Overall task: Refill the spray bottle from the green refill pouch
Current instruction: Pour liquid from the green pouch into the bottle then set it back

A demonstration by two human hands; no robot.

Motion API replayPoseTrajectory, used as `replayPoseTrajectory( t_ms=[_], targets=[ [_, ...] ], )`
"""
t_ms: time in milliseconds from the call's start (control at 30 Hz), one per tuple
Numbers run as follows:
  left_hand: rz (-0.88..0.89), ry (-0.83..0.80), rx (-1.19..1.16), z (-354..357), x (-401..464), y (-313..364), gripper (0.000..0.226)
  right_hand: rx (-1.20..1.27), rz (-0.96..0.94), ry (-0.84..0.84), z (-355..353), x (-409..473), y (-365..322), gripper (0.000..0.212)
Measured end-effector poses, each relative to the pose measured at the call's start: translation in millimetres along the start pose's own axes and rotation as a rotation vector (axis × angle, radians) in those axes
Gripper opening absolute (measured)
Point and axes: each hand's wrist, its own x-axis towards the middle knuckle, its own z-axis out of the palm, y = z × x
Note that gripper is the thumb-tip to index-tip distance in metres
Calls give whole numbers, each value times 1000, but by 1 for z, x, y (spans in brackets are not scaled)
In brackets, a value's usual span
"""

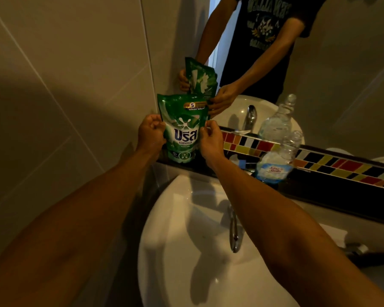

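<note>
The green refill pouch (183, 127) stands upright on the dark ledge (319, 185) behind the sink, against the mirror. My left hand (150, 131) grips its left edge with curled fingers. Its right edge is pinched by my right hand (210, 138). A clear bottle with a blue label (277, 160) stands on the same ledge to the right of the pouch, apart from both hands. It carries no spray head that I can see.
A white sink (186, 240) with a chrome tap (233, 231) lies below my arms. The mirror (319, 63) reflects a person, the pouch and the bottle. A strip of coloured tiles (341, 165) runs along the ledge. Tiled wall stands at left.
</note>
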Motion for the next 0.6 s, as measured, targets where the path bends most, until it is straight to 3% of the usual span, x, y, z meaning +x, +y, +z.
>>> replayPoseTrajectory(
  t_ms=[233,467,600],
  targets=[
    [26,104,25,-6,30,-23,24,14,-5,-19,23,23,14,17],
    [105,233,68,-1,45,-33,35,45,5,-30,28,33,20,13],
    [118,292,100,0,41,-25,20,70,9,-57,33,34,19,12]
  ],
)
